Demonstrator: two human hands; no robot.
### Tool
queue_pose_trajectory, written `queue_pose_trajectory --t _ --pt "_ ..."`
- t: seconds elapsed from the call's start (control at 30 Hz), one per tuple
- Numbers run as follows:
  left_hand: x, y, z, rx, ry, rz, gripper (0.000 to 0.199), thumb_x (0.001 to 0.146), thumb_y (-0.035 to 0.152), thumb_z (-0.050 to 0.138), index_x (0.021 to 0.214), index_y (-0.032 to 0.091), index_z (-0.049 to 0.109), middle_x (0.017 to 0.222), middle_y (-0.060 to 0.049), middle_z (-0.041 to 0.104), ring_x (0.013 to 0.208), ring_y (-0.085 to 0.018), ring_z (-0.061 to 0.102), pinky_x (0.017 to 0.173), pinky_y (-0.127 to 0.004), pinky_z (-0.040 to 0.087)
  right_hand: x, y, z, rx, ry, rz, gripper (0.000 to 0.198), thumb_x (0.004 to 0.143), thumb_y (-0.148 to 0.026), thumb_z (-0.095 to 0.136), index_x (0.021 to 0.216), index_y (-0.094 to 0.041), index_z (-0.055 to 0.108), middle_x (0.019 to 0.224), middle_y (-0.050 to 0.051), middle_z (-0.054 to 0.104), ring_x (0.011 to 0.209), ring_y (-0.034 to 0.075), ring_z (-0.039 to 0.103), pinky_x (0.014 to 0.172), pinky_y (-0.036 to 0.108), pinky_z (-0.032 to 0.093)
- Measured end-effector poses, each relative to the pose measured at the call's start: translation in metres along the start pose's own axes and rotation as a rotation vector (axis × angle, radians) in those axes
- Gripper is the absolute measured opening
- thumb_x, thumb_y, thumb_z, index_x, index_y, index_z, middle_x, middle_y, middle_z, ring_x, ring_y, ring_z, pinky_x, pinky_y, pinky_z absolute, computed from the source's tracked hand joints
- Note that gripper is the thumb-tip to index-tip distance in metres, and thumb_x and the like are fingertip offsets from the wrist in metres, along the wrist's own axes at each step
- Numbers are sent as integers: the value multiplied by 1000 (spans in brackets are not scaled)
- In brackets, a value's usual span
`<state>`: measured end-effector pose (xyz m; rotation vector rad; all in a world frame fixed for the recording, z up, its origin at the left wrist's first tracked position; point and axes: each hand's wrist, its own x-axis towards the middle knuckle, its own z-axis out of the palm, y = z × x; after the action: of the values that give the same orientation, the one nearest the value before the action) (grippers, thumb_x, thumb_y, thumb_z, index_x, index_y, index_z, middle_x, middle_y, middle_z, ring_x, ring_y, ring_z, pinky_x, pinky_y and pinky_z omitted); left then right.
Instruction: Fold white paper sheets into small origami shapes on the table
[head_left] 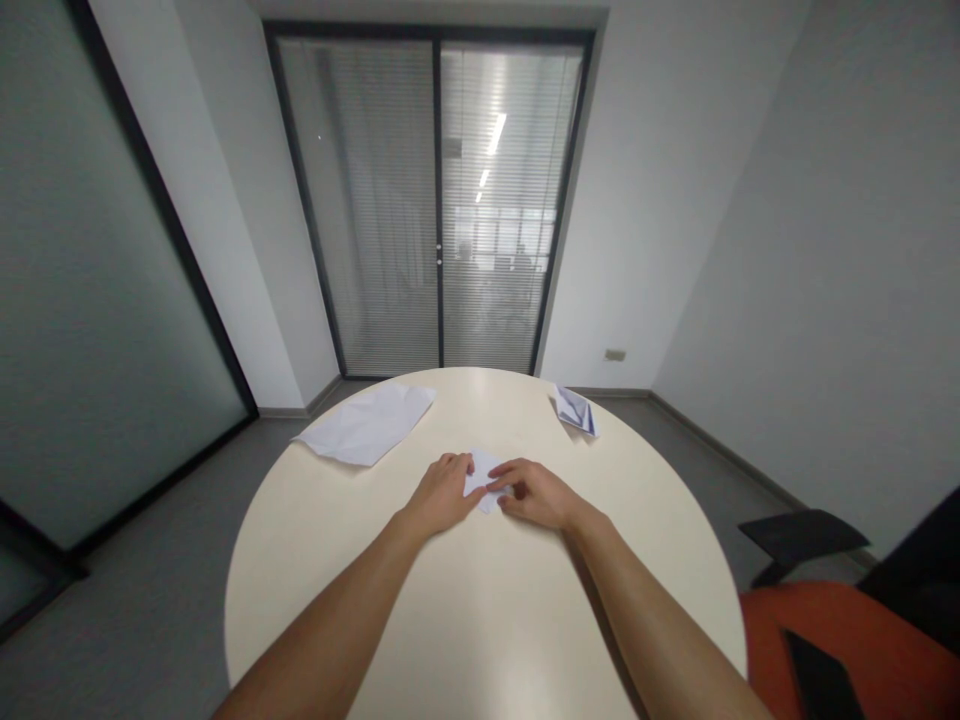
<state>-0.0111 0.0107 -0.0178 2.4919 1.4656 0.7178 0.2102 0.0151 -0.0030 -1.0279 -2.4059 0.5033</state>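
A small piece of folded white paper (484, 465) lies on the table between my two hands. My left hand (442, 497) holds its left side, with the thumb reaching along the near edge and the fingers curled at the far left. On the right side, my right hand (536, 492) grips the paper with bent fingers, thumb close to the index finger. Parts of the paper are hidden under the fingers, so its full folded shape cannot be made out.
The round cream table (465, 620) holds a large creased sheet of white paper (367, 422) at the back left. A folded paper piece (576, 411) stands near the back right edge. An orange chair (862, 640) with black armrests is at the right.
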Motion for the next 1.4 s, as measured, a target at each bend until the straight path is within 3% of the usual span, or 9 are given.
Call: queue_pose_trajectory --t 0.27,0.43,0.57,0.73,0.87,1.17,1.4 --pt "1 -1 1 -10 -7 48 15 93 34 56 100 21 61 103 -6 69 108 -24 60 97 -36 44 0 4 -2 54 15 0 24 90 -36 61 99 -25 81 116 8 73 91 21 69 81 30 52" --pt "3 2 -2 -2 -22 29 35 103 37 35 114 20 64 118 -10 69 114 -23 61 102 -36 43 1 4 -4 89 3 -26 29 95 -40 56 98 -22 78 104 8 76 94 22 68 87 32 50" --pt "3 3 -5 -13 -44 34 44 104 40 28 113 19 66 117 -10 70 116 -23 61 104 -36 42 0 9 -4 67 30 -19 30 98 -38 51 101 -21 75 102 7 76 92 21 68 85 31 49" --pt "0 3 -7 -41 -38 66 32 99 43 43 107 22 66 114 -7 71 109 -22 64 100 -34 45 0 15 -3 46 70 27 30 100 -37 47 103 -20 71 100 7 74 88 20 66 81 30 47" --pt "-1 -2 -5 -66 -12 76 22 91 33 57 109 22 65 117 -6 70 108 -22 64 99 -33 46 -1 11 -4 63 99 39 30 101 -38 44 101 -19 68 95 6 73 83 19 63 77 29 45" --pt "2 -11 1 -41 -38 -22 36 99 32 42 127 21 63 127 -8 69 115 -23 64 100 -34 46 0 10 -4 78 122 77 30 101 -40 43 97 -20 65 88 4 70 79 18 61 74 29 44" --pt "2 -9 -2 -19 -55 -48 33 101 34 39 118 22 65 118 -8 70 107 -22 65 93 -31 48 0 10 -4 84 138 94 30 100 -41 44 97 -20 66 87 3 70 76 17 60 70 27 42"
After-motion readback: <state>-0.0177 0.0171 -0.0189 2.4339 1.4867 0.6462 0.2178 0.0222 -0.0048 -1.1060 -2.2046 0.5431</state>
